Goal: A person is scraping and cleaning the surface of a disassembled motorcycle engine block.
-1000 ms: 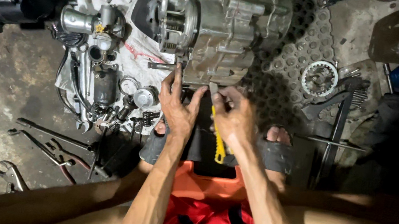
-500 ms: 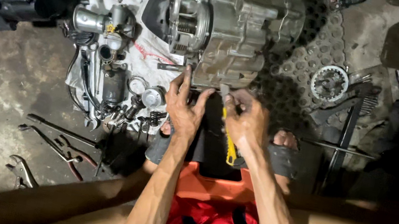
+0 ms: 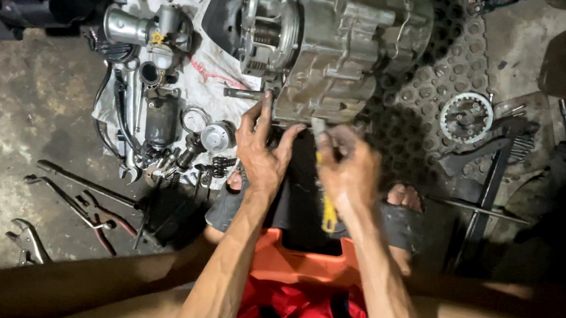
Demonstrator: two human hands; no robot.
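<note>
A single head-worn camera is looking steeply down from close above, facing forward past the knees. The left hand (image 3: 261,151) and right hand (image 3: 347,170) are sitting mid-frame; the engine block (image 3: 335,36) is lying just beyond them.

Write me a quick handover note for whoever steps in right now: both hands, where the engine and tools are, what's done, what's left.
Left hand: bare, fingers up against the lower edge of the engine case.
Right hand: holding a yellow-handled tool, its tip at the same edge.
Engine case sits on the floor ahead; carburetor and small parts lie on a white cloth to its left, sprocket to its right, pliers on the floor at left.
Done: engine is out, several parts stripped off.
Left: work at the lower edge is unfinished.
</note>
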